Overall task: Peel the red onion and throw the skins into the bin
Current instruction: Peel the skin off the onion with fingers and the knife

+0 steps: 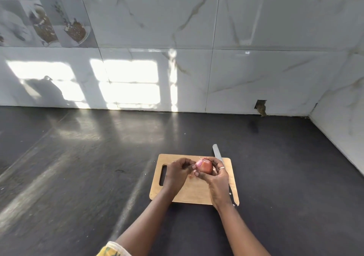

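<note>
A small red onion (203, 165) is held just above the wooden cutting board (189, 192). My right hand (216, 179), with a ring on one finger, cups the onion from below and the right. My left hand (176, 174) has its fingertips curled against the onion's left side, where the pink flesh shows; whether they pinch a bit of skin is too small to tell. A small scrap of skin (190, 176) lies on the board under the hands. No bin is in view.
A knife (218, 154) lies along the board's right edge, blade pointing away, partly hidden by my right hand. The board sits on a dark counter (78, 167) that meets a white tiled wall (197, 78) behind and to the right.
</note>
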### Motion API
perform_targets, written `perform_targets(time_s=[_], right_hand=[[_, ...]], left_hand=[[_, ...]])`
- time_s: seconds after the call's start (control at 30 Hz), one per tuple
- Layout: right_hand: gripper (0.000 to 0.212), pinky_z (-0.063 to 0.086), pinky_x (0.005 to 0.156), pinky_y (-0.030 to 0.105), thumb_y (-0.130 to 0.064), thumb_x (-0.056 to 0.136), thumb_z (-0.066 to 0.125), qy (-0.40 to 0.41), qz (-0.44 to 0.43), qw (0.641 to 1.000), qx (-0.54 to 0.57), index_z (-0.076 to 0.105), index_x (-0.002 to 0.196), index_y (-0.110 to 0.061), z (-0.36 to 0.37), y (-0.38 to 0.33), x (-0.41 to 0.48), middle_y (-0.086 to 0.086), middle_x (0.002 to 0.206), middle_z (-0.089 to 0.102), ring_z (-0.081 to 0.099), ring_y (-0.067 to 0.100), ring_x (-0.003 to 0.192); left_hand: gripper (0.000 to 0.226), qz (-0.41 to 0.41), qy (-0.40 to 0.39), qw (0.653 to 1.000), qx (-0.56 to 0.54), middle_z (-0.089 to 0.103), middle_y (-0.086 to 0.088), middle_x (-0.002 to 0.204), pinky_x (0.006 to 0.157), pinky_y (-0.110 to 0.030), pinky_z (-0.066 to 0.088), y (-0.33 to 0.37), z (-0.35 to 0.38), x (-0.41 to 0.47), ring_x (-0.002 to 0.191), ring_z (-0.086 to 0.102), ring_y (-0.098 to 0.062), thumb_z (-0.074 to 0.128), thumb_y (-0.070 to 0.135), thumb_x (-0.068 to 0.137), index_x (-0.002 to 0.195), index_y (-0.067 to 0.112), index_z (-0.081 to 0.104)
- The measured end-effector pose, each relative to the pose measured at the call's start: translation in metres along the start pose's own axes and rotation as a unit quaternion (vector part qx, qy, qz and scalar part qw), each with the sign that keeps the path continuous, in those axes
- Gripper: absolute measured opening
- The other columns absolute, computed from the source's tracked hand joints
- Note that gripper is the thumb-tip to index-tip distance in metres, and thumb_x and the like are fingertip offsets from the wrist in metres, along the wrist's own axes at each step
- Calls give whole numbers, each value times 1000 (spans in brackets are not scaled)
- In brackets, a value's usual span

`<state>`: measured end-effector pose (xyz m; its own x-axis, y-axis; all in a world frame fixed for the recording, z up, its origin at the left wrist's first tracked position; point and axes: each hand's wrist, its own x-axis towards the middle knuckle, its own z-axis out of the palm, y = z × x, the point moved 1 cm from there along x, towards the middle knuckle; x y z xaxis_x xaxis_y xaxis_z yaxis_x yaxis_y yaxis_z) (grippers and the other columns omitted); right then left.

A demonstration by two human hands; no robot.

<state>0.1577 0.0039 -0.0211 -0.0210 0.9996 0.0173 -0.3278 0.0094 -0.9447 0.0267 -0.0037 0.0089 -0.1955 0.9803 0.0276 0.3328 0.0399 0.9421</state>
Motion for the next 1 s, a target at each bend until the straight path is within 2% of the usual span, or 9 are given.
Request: perform_targets(time_s=[0.17,0.3,0.4,0.5,0.57,0.67,0.77,0.93,1.0], right_hand=[[55,54,74,33,4,50,87,10,19,1000,19,65,96,-15,-1,-1,1,9,98,68,65,21,88],[51,53,82,40,7,56,84,10,26,999,28,63,99,-10,-1,-2,0,13,100,69,65,25,91],[46,52,79,40,2,55,86,8,25,999,39,66,94,-13,1,-6,-2,10,93,70,64,24,85],[43,54,70,33,-14,47,89,6,34,996,84,70,84,-16,1,-13,-3,8,85,68,63,22,75],[37,57,68,30,-9,54,85,6,58,992,116,69,87,-13,-1,-14,-2,9,85,67,65,21,73],[36,59,69,33,-1,63,78,9,83,988,132,64,96,-6,-1,-14,-1,12,87,68,67,23,75],[34,59,68,34,-8,69,76,15,96,985,142,63,100,-2,0,-14,-2,13,86,69,68,24,75],[27,57,59,28,-16,73,71,19,100,981,164,63,96,-4,-1,-15,-2,11,84,69,68,21,72],[27,57,60,29,-22,73,67,25,106,979,174,64,94,-5,-1,-14,-2,14,85,68,68,23,73]], left_hand=[[21,2,6,1000,14,61,8,64,56,-8,38,-1,-1,0,53,49,8,62,3,82,69,19,60],[22,-1,8,999,34,61,5,65,54,-9,38,-3,1,1,55,48,1,58,1,83,69,18,58],[25,-10,19,999,32,61,6,63,57,-11,41,-4,0,2,57,52,-2,56,2,85,67,20,56],[28,-43,39,998,-5,64,7,60,71,-29,54,-11,-3,6,62,62,-11,59,4,85,64,22,57],[25,-56,44,997,-24,66,4,60,74,-38,57,-14,-6,7,65,65,-18,63,6,83,64,22,60],[20,-65,44,995,-54,67,0,61,69,-34,59,-13,-6,7,60,67,-13,63,3,84,69,16,61],[21,-60,49,995,-58,66,1,60,65,-30,58,-10,-4,6,55,64,-9,62,2,84,70,17,59],[20,-59,53,995,-58,65,1,60,64,-29,57,-10,-5,6,53,62,-6,63,2,83,69,17,60],[21,-59,56,995,-53,65,1,60,66,-32,58,-11,-6,7,53,62,-6,64,3,82,69,18,61]])
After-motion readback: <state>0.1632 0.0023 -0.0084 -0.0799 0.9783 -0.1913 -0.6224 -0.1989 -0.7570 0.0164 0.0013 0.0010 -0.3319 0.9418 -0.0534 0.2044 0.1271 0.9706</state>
